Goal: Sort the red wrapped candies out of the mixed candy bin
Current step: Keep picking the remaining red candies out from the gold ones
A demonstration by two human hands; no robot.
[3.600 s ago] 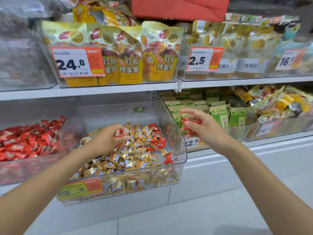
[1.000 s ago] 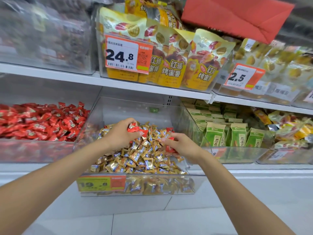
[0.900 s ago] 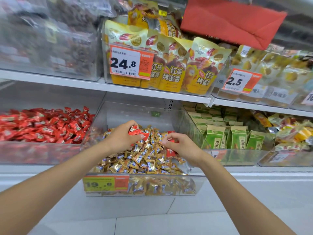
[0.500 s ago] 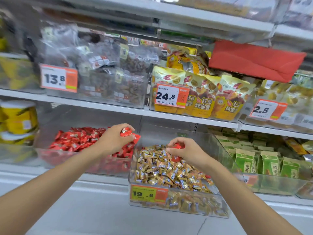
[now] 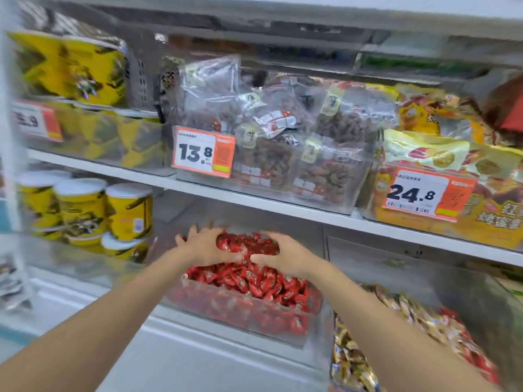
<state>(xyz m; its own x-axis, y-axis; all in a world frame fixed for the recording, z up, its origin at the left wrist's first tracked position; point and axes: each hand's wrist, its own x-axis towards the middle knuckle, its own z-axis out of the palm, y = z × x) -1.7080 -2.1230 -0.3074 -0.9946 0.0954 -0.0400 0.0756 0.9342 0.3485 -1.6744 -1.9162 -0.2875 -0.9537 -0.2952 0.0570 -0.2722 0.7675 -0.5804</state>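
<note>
Red wrapped candies (image 5: 249,281) are showing glossy, crinkled film. Their clear rectangular plastic bin (image 5: 232,321) is reading smooth and glare-streaked. Gold-wrapped candies (image 5: 410,315) are glinting like foil. The white shelf board (image 5: 254,200) is presenting a smooth matt finish; the orange-and-white price tag (image 5: 203,154) is looking like matt paper.

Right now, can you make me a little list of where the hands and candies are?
left hand: fingers spread, on the red candies
right hand: fingers bent over the same pile; holding any, cannot tell
red candies: heaped in a clear bin
mixed candy bin: to the right, gold wrappers with some red ones
above: bagged snacks, price tag reading 13.8
</note>
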